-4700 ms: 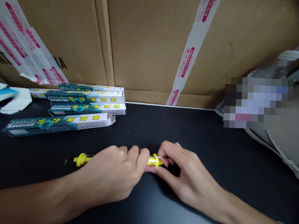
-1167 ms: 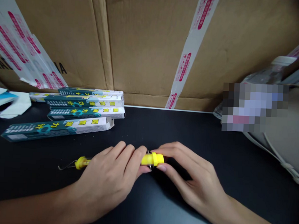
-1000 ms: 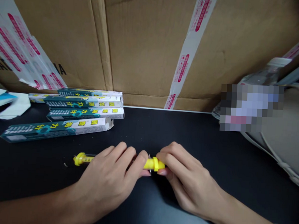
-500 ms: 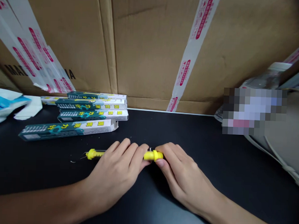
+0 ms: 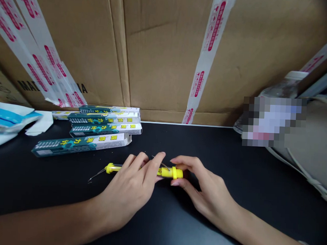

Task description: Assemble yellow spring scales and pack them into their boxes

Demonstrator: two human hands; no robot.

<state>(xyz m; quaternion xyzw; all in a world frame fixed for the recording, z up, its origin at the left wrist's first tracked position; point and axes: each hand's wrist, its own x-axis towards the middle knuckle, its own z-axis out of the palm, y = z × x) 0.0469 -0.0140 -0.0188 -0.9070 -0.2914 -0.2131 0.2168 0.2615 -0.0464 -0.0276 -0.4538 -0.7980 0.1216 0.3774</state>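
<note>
A tubular spring scale (image 5: pixel 166 172) with yellow ends lies crosswise low over the black tabletop. My left hand (image 5: pixel 133 184) wraps over the middle of its tube, hiding much of it. A wire hook (image 5: pixel 96 174) sticks out of the yellow left end. At the right end, a thin metal wire loop (image 5: pixel 161 163) leans up beside my left index finger. Around the yellow cap (image 5: pixel 178 173) there, my right hand (image 5: pixel 204 185) has thumb and index finger parted, the index finger clear of the cap; whether the thumb touches it I cannot tell.
Several narrow printed boxes (image 5: pixel 106 128) are grouped behind my left hand, the nearest box (image 5: pixel 81 145) with its end flap loose. Crumpled white-and-blue packaging (image 5: pixel 11 121) lies far left. A taped cardboard carton (image 5: pixel 160 64) walls off the back. A clear bottle (image 5: pixel 282 88) and grey bag (image 5: pixel 311 143) are at right.
My right thumb and index finger have spread off the yellow cap. The wire loop now tilts up toward my raised left index finger. The view has shifted slightly, moving the boxes right.
</note>
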